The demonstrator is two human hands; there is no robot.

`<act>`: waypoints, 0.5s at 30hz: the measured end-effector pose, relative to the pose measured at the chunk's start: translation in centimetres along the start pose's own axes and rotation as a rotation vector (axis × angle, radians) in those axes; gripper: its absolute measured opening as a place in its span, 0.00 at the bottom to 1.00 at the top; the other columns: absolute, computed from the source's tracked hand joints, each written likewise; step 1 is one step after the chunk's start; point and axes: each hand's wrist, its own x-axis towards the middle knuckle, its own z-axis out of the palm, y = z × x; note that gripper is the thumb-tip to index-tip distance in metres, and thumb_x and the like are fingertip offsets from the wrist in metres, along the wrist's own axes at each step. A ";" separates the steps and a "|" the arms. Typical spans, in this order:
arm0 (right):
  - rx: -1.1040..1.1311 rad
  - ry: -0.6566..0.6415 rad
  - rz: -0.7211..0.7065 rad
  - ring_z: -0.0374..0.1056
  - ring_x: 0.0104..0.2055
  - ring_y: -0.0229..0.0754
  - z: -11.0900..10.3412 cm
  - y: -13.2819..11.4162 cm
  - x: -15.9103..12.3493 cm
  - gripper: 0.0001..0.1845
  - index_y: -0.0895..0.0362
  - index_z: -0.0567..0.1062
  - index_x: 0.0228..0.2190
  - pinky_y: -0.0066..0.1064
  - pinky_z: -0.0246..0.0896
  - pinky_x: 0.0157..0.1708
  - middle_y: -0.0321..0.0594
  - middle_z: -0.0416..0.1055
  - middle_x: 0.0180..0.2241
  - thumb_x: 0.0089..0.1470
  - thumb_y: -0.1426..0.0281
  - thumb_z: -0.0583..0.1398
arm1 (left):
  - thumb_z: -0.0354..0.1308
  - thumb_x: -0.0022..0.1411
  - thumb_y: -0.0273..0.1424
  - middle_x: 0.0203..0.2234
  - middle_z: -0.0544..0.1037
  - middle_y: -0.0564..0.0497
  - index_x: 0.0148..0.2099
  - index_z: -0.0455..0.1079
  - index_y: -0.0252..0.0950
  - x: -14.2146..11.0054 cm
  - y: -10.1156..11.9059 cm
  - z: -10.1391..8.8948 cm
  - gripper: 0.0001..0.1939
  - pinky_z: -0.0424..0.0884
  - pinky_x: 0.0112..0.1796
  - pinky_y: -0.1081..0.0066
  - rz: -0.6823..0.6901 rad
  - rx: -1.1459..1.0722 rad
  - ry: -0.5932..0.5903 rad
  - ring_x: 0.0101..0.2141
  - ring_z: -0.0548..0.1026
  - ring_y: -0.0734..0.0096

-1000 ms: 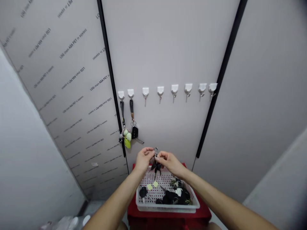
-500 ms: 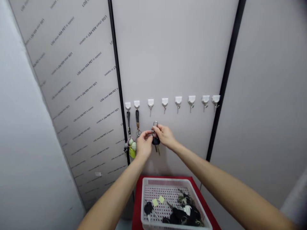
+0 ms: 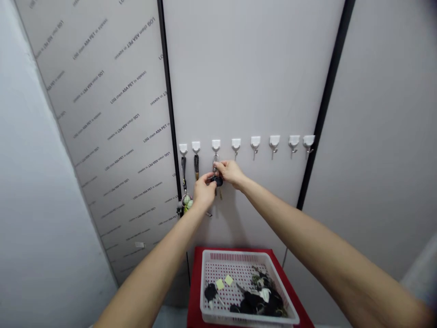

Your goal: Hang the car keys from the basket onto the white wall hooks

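Observation:
Both hands are at the wall, just below the third hook (image 3: 216, 145) from the left. My right hand (image 3: 231, 172) pinches the upper metal ring of a bunch of keys (image 3: 217, 181), which has a black key head and thin blades hanging down. The ring's top reaches the third hook; whether it is over the hook I cannot tell. My left hand (image 3: 204, 191) is closed at the black key head from the left. Left of the hands, a black strap (image 3: 184, 171) with green charms (image 3: 187, 201) hangs from the first hook and a braided strap (image 3: 196, 165) from the second.
Several white hooks (image 3: 256, 141) continue in a row to the right. Below, a white perforated basket (image 3: 235, 256) stands on a red surface (image 3: 193, 273). It holds black key bunches (image 3: 254, 300), a black key (image 3: 210, 292) and two yellow paper squares (image 3: 229, 279).
Both hands have lifted the keys up and slightly left, from below the hooks to the third hook. The basket's contents look the same.

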 end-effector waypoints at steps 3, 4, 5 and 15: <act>-0.091 0.112 -0.102 0.58 0.22 0.31 -0.8 1.0 -1.4 0.13 0.62 0.68 0.25 0.23 0.53 0.23 0.36 0.65 0.21 0.41 0.66 0.50 | 0.48 0.44 0.23 0.32 0.69 0.48 0.37 0.63 0.31 -1.5 -0.6 -0.4 0.14 0.61 0.36 0.71 0.036 0.084 0.039 0.33 0.66 0.74; -0.121 0.148 -0.134 0.60 0.25 0.31 -1.1 1.6 -2.2 0.13 0.61 0.68 0.28 0.24 0.54 0.26 0.37 0.67 0.24 0.41 0.66 0.51 | 0.48 0.44 0.23 0.33 0.69 0.48 0.38 0.63 0.32 -2.3 -0.9 -0.4 0.14 0.61 0.36 0.72 0.056 0.108 0.042 0.33 0.66 0.74; -0.151 0.163 -0.156 0.60 0.27 0.32 -1.3 2.3 -3.2 0.14 0.61 0.68 0.31 0.24 0.54 0.29 0.38 0.67 0.27 0.41 0.67 0.51 | 0.48 0.44 0.23 0.33 0.68 0.49 0.38 0.63 0.33 -3.2 -1.4 -0.4 0.14 0.62 0.35 0.73 0.073 0.134 0.029 0.34 0.66 0.74; -0.740 -0.779 0.044 0.60 0.27 0.38 -1.4 14.9 -18.3 0.14 0.59 0.70 0.27 0.25 0.51 0.25 0.40 0.67 0.25 0.34 0.67 0.55 | 0.48 0.43 0.24 0.36 0.67 0.49 0.39 0.62 0.34 -16.1 -11.2 1.7 0.17 0.57 0.41 0.71 -0.041 0.527 -0.683 0.38 0.62 0.71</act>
